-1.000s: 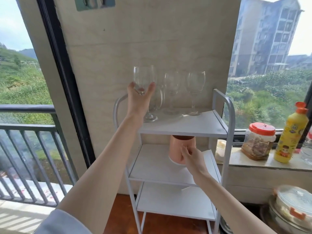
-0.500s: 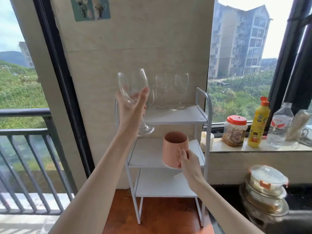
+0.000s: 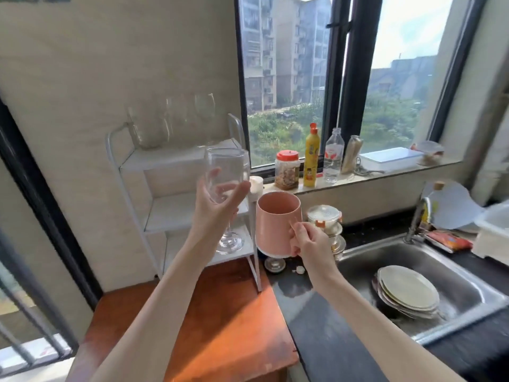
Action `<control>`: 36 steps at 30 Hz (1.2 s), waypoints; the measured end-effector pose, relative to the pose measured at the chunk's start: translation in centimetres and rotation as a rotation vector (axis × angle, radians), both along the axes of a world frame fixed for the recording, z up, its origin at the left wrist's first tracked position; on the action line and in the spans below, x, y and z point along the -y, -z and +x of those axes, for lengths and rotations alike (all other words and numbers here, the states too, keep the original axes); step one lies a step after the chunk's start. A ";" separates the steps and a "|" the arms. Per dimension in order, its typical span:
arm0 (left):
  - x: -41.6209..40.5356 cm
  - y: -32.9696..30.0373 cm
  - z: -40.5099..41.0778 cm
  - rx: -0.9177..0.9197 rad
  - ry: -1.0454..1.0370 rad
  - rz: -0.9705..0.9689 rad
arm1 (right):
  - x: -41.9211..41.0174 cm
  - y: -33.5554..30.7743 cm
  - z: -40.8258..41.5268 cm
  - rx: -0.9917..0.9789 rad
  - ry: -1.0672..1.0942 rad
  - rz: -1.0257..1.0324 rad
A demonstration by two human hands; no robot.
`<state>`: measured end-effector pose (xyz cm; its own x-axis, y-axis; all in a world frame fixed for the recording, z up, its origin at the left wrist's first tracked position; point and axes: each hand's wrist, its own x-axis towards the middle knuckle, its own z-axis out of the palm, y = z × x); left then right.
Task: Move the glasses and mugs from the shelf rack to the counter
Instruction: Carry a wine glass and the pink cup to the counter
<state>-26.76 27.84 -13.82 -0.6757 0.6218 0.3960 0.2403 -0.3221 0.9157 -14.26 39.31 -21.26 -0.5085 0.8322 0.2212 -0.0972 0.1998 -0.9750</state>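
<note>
My left hand point(image 3: 213, 209) grips a clear wine glass point(image 3: 226, 172) by the bowl, upright, in the air in front of the white shelf rack point(image 3: 132, 166). My right hand point(image 3: 309, 239) holds a pink mug point(image 3: 276, 224) by its handle, just right of the rack and above the dark counter point(image 3: 311, 312). Blurred glassware, a glass mug point(image 3: 147, 128) and two wine glasses point(image 3: 192, 111), stands on the rack's top shelf. The middle and lower shelves look bare.
The rack stands on an orange-brown wooden top point(image 3: 220, 321). A steel sink point(image 3: 454, 285) with stacked plates point(image 3: 407, 292) lies right. Lidded containers point(image 3: 326, 221) sit behind the mug. A jar point(image 3: 287, 169), a yellow bottle point(image 3: 311, 158) and a water bottle point(image 3: 333, 157) line the windowsill.
Both hands have drawn away from the rack toward the right, carrying the wine glass and the pink mug. The view has swung right, bringing the sink and counter into sight.
</note>
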 end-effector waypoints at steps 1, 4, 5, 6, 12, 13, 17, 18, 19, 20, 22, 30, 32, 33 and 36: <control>-0.4 0.6 1.3 0.018 0.029 -0.004 | -0.5 -0.1 1.7 -0.012 0.028 -0.002; -2.2 2.0 5.2 0.048 0.097 -0.026 | -1.5 -0.3 7.8 -0.017 0.122 0.023; -3.0 2.2 6.9 0.041 0.120 -0.042 | -1.8 -0.4 10.0 -0.014 0.147 0.010; -3.9 2.5 8.8 0.027 0.144 -0.059 | -2.2 -0.3 12.4 -0.012 0.169 -0.005; -10.6 4.4 22.4 0.048 0.350 -0.070 | -6.4 1.6 28.4 0.041 0.387 -0.019; -11.7 4.8 24.7 0.048 0.379 -0.074 | -6.9 1.9 31.4 0.049 0.419 -0.024; -15.9 5.7 35.2 0.063 0.496 -0.097 | -8.3 2.2 43.7 0.060 0.548 -0.043; -16.8 6.0 38.0 0.065 0.524 -0.097 | -8.6 2.3 46.7 0.074 0.591 -0.040; -17.8 6.3 40.6 0.064 0.555 -0.097 | -8.7 2.4 49.5 0.084 0.635 -0.040; -18.7 6.7 43.1 0.059 0.591 -0.106 | -8.7 2.5 52.2 0.083 0.679 -0.045; -20.6 7.5 48.1 0.055 0.674 -0.150 | -8.8 2.8 57.5 0.074 0.753 -0.063; -28.5 8.9 67.1 0.012 0.950 -0.223 | -10.7 4.2 75.6 0.013 1.049 -0.107; -30.9 9.5 71.7 0.006 1.011 -0.225 | -11.7 4.8 79.7 0.010 1.108 -0.110; -32.3 9.9 74.0 0.001 1.042 -0.225 | -12.3 5.2 81.8 0.015 1.134 -0.106; -37.0 10.9 80.7 -0.021 1.137 -0.229 | -14.9 5.8 88.0 0.031 1.201 -0.106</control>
